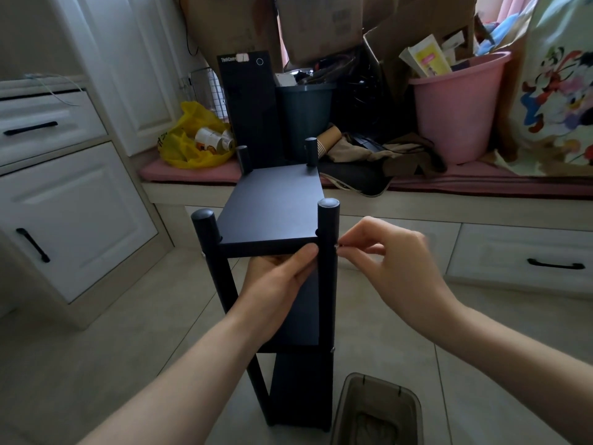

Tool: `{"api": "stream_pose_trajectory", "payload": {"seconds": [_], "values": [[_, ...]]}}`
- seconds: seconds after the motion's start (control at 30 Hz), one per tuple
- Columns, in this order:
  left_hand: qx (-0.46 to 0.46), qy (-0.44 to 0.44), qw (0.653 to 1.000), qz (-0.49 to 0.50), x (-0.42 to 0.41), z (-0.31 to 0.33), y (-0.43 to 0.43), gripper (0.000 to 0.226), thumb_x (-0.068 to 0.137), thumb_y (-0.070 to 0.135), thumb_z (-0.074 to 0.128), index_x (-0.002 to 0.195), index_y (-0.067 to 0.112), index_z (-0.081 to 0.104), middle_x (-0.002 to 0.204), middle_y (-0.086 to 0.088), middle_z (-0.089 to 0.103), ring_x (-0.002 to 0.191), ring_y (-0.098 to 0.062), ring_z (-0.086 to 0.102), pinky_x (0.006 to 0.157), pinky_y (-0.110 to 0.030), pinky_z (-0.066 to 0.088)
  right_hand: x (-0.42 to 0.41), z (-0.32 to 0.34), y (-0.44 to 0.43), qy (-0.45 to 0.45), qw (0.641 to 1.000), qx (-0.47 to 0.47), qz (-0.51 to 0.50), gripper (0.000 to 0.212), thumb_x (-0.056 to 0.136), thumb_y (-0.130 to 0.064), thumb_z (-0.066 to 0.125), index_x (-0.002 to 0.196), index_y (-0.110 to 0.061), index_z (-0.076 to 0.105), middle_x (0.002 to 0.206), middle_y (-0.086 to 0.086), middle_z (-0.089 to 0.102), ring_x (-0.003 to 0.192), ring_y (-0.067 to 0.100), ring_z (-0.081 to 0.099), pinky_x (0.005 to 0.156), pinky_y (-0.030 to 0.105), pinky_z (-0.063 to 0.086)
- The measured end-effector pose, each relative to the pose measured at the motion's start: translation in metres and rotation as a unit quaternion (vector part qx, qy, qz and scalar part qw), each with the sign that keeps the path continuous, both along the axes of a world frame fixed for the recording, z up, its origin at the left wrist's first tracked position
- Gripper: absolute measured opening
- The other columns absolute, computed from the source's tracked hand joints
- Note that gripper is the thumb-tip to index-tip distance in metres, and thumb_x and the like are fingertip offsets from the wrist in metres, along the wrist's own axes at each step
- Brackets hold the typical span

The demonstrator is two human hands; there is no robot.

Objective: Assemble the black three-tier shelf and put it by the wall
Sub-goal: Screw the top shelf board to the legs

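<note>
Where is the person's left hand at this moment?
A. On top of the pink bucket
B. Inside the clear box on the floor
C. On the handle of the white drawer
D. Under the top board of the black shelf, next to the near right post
D: the left hand is pressed under the top board beside the near right post, while the right hand pinches something small at that post.

The shelf (276,200) I'm steadying looks matt black and smooth, posts included. Behind it sit a glossy pink plastic bucket (455,114) and brown cardboard boxes (317,24). The floor tiles (128,316) look smooth and pale.
</note>
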State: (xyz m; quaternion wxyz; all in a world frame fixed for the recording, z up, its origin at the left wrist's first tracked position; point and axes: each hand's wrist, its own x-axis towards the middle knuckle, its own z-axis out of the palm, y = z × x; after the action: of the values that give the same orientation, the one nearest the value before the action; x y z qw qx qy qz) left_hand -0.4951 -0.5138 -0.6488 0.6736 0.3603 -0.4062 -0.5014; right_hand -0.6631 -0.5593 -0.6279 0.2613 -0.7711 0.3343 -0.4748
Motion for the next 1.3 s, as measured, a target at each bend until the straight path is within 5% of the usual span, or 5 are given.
{"api": "stream_pose_trajectory", "payload": {"seconds": [0.33, 0.6, 0.87, 1.1, 1.3], "values": [[0.016, -0.019, 1.0, 0.013, 0.0, 0.001, 0.002, 0.052, 0.085, 0.013, 0.067, 0.134, 0.0, 0.057, 0.129, -0.021, 0.067, 0.122, -0.032, 0.064, 0.108, -0.047, 0.049, 0.0, 0.002, -0.008, -0.081, 0.985, 0.149, 0.03, 0.023, 0.076, -0.021, 0.083, 0.092, -0.025, 0.067, 0.079, -0.01, 0.071, 0.068, 0.002, 0.066, 0.062, 0.015, 0.049], [0.037, -0.059, 0.998, 0.009, 0.009, 0.004, 0.008, 0.048, 0.086, 0.016, 0.066, 0.132, 0.004, 0.06, 0.127, -0.017, 0.069, 0.121, -0.03, 0.065, 0.109, -0.043, 0.048, 0.001, 0.008, -0.015, -0.066, 0.949, 0.248, 0.18, 0.059, 0.088, -0.009, 0.071, 0.13, -0.048, 0.056, 0.128, -0.005, 0.064, 0.111, 0.01, 0.066, 0.097, 0.031, 0.052], [0.128, -0.12, 0.984, 0.018, 0.022, 0.014, 0.031, 0.037, 0.088, 0.026, 0.067, 0.123, 0.013, 0.068, 0.113, -0.004, 0.077, 0.108, -0.017, 0.072, 0.097, -0.033, 0.054, 0.014, 0.004, -0.02, -0.071, 0.896, 0.344, 0.271, 0.045, 0.091, -0.004, 0.064, 0.133, -0.021, 0.058, 0.12, 0.002, 0.071, 0.111, 0.016, 0.067, 0.09, 0.028, 0.047], [-0.083, -0.584, 0.727, 0.352, 0.019, 0.026, 0.055, 0.029, 0.082, 0.049, 0.071, 0.08, 0.02, 0.074, 0.068, 0.013, 0.066, 0.071, -0.007, 0.064, 0.066, -0.032, 0.054, 0.027, 0.004, -0.02, -0.063, 0.889, 0.358, 0.278, 0.043, 0.074, -0.019, 0.077, 0.114, -0.035, 0.072, 0.117, -0.001, 0.073, 0.111, 0.014, 0.067, 0.101, 0.039, 0.045], [-0.059, -0.669, 0.686, 0.282, 0.023, 0.032, 0.045, 0.059, 0.072, 0.054, 0.076, 0.114, 0.013, 0.069, 0.114, -0.002, 0.063, 0.119, -0.024, 0.053, 0.108, -0.052, 0.04, 0.029, 0.001, -0.024, -0.066, 0.868, 0.389, 0.302, 0.046, 0.076, -0.019, 0.079, 0.119, -0.034, 0.07, 0.12, 0.003, 0.071, 0.11, 0.017, 0.067, 0.102, 0.043, 0.044]]}}
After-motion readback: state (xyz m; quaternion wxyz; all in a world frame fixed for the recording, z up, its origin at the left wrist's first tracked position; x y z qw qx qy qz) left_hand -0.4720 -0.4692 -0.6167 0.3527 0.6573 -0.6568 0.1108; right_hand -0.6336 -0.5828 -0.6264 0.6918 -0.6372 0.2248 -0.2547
